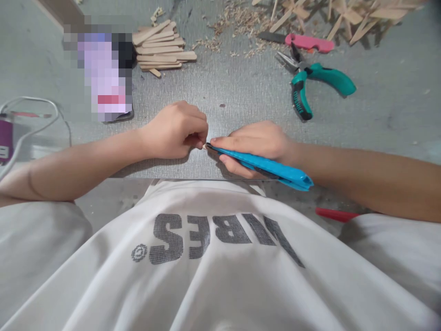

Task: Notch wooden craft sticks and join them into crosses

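Observation:
My left hand (181, 128) is closed in a pinch near the table's front edge. A small pale end of a wooden craft stick (205, 147) shows at its fingertips; the rest is hidden. My right hand (258, 142) is wrapped round a blue utility knife (272, 165), which lies slanted across the palm. The knife's black tip points left and meets the stick end, close to my left fingertips. Whether the blade is cutting into the wood I cannot tell.
A pile of craft sticks (163, 46) lies behind my left hand, next to a blurred-out phone (106, 73). Wood shavings (241, 23), a pink-handled knife (310, 42), green-handled pliers (303, 76) and crossed-stick pieces (347, 16) lie farther back. A white cable (37, 99) loops at left.

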Available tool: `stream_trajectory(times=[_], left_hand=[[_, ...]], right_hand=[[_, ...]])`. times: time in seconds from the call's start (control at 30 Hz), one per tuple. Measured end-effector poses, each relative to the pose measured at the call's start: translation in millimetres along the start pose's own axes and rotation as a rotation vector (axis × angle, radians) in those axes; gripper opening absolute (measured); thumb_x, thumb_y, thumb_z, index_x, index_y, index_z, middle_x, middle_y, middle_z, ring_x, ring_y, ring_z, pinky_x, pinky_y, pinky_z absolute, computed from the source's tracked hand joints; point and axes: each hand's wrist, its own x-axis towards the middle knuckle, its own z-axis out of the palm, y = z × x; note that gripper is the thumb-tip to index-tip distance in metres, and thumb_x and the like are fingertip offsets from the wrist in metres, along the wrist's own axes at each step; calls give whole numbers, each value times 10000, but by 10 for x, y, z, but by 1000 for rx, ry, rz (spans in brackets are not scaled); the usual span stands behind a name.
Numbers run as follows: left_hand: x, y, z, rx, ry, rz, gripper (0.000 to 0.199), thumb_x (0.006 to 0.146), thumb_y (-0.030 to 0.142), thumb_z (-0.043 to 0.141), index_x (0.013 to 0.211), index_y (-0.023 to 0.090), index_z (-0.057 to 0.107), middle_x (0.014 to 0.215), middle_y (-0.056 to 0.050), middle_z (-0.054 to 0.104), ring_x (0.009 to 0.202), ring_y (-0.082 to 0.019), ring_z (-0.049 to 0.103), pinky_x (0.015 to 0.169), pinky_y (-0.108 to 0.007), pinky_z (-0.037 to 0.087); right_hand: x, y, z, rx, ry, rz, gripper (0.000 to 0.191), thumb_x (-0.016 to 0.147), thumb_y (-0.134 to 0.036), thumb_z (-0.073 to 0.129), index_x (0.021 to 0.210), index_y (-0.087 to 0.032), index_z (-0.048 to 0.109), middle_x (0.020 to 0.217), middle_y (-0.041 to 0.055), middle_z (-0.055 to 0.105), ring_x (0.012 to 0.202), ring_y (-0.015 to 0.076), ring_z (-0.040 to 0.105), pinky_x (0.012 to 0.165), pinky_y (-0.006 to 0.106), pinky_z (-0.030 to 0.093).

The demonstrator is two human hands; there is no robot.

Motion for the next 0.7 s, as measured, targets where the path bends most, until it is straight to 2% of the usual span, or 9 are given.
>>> stream_trajectory(times=[0.2, 0.3, 0.4, 0.53, 0.7], left_hand=[[-79, -108, -94, -37, 6, 46, 254, 1164, 345, 657, 1063, 279, 881, 1131, -117, 898, 1095, -333, 856, 1025, -488, 636], [-108, -124, -121, -68, 33, -59, 203, 1155, 386, 718, 1053, 289, 864, 1141, -98, 878, 1136, -336, 838, 1081, -497, 628], [-109, -97, -68, -48, 81, -165, 128, 1095, 404, 832, 1075, 280, 855, 1200, -111, 851, 1271, -397, 793, 1177, -567, 586], [-89, -75, 35, -7, 117, -246, 237, 1050, 457, 926, 1164, 267, 842, 1362, -151, 806, 1424, -488, 681, 1250, -697, 517], [-35, -28, 57, -12, 114, -344, 387, 1021, 513, 998, 1259, 269, 817, 1434, -156, 766, 1494, -522, 613, 1312, -777, 465]], right_hand=[[-20, 6, -18, 8, 7, -7, 374, 1299, -284, 630, 1662, -282, 720, 1014, 15, 895, 823, 211, 858, 801, 332, 693], [-20, -1, -25, 13, -3, -14, 386, 1306, -304, 627, 1680, -302, 722, 1008, 9, 885, 809, 212, 843, 796, 339, 693], [-31, -4, -20, 3, 2, -9, 395, 1306, -318, 631, 1691, -331, 719, 1021, 4, 891, 819, 217, 848, 804, 352, 703], [-49, 13, -5, 14, -8, 5, 409, 1301, -330, 656, 1705, -349, 712, 1066, 10, 916, 876, 222, 880, 838, 361, 728], [-36, 44, 12, 8, 17, -20, 367, 1303, -354, 650, 1659, -343, 739, 1025, -2, 911, 849, 221, 874, 820, 365, 729]])
